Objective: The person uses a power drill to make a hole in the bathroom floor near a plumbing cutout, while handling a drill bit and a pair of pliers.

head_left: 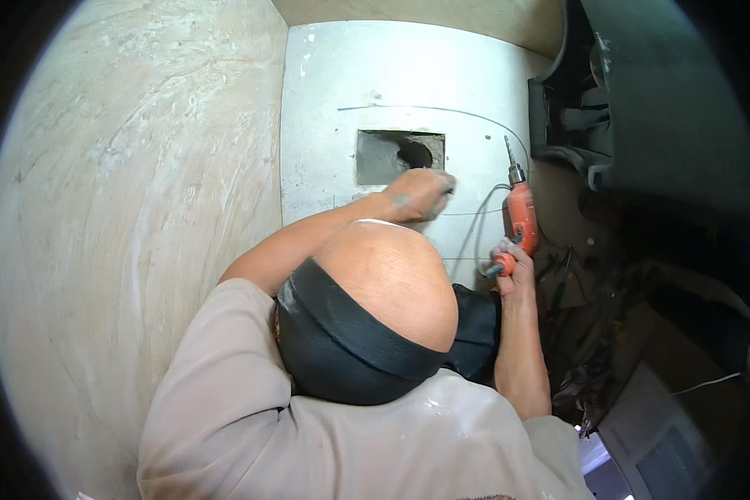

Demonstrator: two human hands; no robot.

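My right hand (512, 260) grips the rear handle of a red power drill (522, 212), whose bit points away from me. My left hand (421, 193) is closed just over the near right edge of a rectangular cut-out (377, 158) in a pale panel (408, 71). A small dark spot shows at its fingertips; what it is I cannot make out. Inside the cut-out is a dark round hole (414, 153), partly hidden by the hand. My bare knee (392, 283), below dark shorts, rises between my arms and covers the panel's near part.
A streaked beige, stone-like surface (133, 208) runs along the left. A large dark object (667, 108) stands at the upper right. A thin cord (478, 225) loops beside the drill. Dark, tangled clutter (592, 367) lies at the lower right, near a green-handled tool (561, 290).
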